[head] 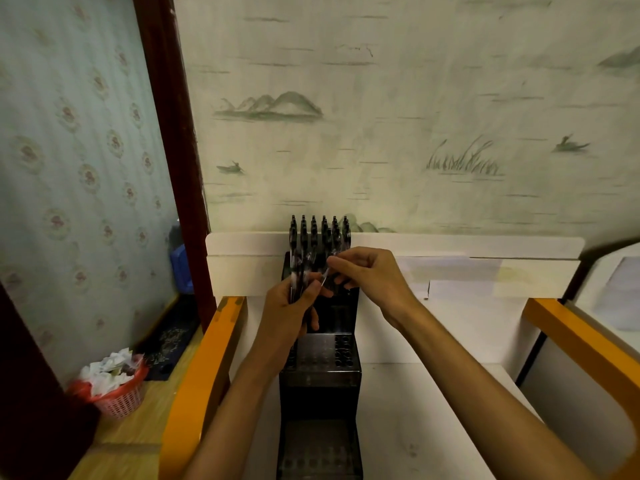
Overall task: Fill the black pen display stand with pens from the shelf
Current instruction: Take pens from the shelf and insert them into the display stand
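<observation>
Head view: the black pen display stand point(320, 362) stands upright on a white shelf point(433, 403), its back against the shelf's white rear panel point(450, 268). The stand is stepped. Its top tier, farthest from the camera, carries rows of black-capped pens point(320, 228) standing upright, their caps rising above the rear panel's upper edge. The middle tier point(325, 351) shows a grid of holes; those on its right side are visibly vacant, the rest are too dim to judge. The lowest tier point(317, 462), nearest the camera, also shows rows of holes, with contents unclear.

Surroundings: orange side rails flank the shelf, one on the left point(197, 368) and one on the right point(575, 337). Wallpaper with a painted landscape point(381, 109) covers the wall behind. Left of the shelf, a wooden bench point(124, 431) carries a pink basket point(117, 393) filled with crumpled paper. A blue object point(180, 268) sits farther back, beside a dark wooden post point(173, 133).

Both forearms cross above the lower tiers and cover part of the stand's left side.

The left hand point(291, 310) is closed in a grip around a bundle of pens point(299, 277), held roughly upright in front of the top tier's left portion. The right hand point(370, 271) is just beside it, thumb and forefinger pinched on a single pen point(325, 277) at the bundle's upper right edge, directly in front of the standing pens. The blur there prevents telling whether that pen is clear of the bundle.
</observation>
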Motion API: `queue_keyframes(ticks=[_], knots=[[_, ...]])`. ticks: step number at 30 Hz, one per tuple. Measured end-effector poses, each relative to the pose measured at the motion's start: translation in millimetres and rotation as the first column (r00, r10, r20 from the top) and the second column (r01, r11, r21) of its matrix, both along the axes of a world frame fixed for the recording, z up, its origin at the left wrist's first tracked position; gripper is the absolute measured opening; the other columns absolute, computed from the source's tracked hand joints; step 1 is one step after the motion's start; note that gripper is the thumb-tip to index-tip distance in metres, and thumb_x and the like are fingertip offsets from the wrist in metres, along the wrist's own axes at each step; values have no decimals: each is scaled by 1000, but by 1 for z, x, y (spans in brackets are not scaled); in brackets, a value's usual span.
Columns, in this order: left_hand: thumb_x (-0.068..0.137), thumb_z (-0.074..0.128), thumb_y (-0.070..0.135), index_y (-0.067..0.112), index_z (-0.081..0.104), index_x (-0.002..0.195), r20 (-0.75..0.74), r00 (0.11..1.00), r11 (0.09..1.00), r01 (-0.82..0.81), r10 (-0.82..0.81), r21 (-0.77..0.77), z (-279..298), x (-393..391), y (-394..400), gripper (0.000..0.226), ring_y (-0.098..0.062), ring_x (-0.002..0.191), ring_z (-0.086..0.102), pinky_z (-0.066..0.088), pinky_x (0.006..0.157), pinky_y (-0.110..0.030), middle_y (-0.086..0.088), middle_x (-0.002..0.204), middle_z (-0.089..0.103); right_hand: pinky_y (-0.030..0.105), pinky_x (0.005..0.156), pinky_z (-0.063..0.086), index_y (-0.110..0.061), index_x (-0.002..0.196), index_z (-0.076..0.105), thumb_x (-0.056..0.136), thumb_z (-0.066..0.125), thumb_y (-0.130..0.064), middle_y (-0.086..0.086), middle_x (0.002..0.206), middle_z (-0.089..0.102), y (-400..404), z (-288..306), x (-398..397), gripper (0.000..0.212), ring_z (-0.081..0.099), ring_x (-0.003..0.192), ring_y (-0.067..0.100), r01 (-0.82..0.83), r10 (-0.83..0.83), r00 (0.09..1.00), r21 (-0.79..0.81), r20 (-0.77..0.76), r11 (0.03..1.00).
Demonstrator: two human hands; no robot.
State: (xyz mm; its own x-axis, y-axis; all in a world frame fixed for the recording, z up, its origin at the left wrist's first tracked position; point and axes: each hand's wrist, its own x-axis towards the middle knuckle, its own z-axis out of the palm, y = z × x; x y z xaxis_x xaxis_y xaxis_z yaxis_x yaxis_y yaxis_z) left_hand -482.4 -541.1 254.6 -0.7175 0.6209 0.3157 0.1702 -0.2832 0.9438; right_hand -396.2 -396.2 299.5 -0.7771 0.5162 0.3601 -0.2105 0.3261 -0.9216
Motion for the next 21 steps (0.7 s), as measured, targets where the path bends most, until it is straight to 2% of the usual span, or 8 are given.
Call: queue_keyframes(ticks=[4, 7, 9, 10, 11, 13, 15, 21], knots=[[102, 52, 26, 20, 68, 112, 26, 1000, 999, 15, -14, -37, 0, -3, 0, 20, -13, 49, 57, 34, 37, -20, -5, 95, 75, 23, 64, 57, -11, 93, 73, 91, 69, -21, 8, 85, 76, 0, 3, -4, 11, 74, 78, 25, 10, -17, 999, -134, -50, 991], [101, 50, 35, 23, 68, 108, 47, 996, 993, -70, 74, -91, -1, -9, -5, 23, -8, 42, 48, 32, 35, -21, -1, 71, 65, 27, 62, 57, -7, 96, 67, 94, 63, -19, 11, 91, 76, 7, 15, -3, 13, 75, 78, 30, 29, -53, 993, -223, -102, 974], [100, 48, 40, 20, 67, 113, 32, 991, 986, -129, 133, -106, 0, -13, -10, 30, -31, 45, 49, 42, 41, -45, -17, 66, 55, 29, 63, 57, -6, 97, 67, 95, 63, -18, 14, 91, 74, 15, 23, -2, 12, 73, 76, 29, 62, -97, 985, -235, -145, 970], [102, 47, 38, 19, 66, 117, 30, 988, 982, -147, 152, -114, 1, -15, -14, 31, -44, 62, 51, 46, 55, -58, -26, 79, 54, 29, 64, 57, -7, 98, 67, 95, 64, -18, 16, 91, 73, 19, 27, -2, 12, 72, 75, 27, 88, -125, 979, -218, -161, 972], [104, 46, 34, 18, 64, 120, 42, 987, 983, -147, 153, -113, 1, -16, -17, 29, -45, 73, 51, 45, 65, -60, -24, 87, 55, 29, 65, 57, -7, 99, 67, 95, 63, -19, 17, 91, 72, 23, 30, -2, 12, 71, 75, 26, 122, -155, 973, -186, -173, 975], [105, 46, 30, 16, 58, 111, 81, 986, 987, -136, 144, -90, -4, -22, -22, 19, -27, 44, 53, 48, 41, -40, -14, 60, 54, 29, 67, 57, -10, 102, 66, 96, 63, -21, 12, 90, 72, 29, 34, -3, 12, 71, 75, 23, 213, -223, 958, -74, -180, 974], [104, 49, 25, 18, 46, 99, 129, 978, 984, -153, 165, -94, -7, -27, -25, 9, -4, 37, 34, 27, 34, -19, 1, 55, 43, 32, 72, 59, -14, 104, 66, 97, 61, -23, 4, 89, 72, 32, 37, -5, 12, 71, 76, 18, 303, -287, 941, 70, -177, 950], [104, 50, 19, 17, 39, 90, 89, 987, 990, -126, 131, -64, -11, -32, -30, 18, -2, 40, 30, 24, 36, -19, 11, 49, 41, 40, 85, 57, -13, 111, 68, 97, 60, -20, -1, 96, 72, 32, 35, -8, 17, 69, 88, 17, 382, -350, 923, 274, -159, 883]])
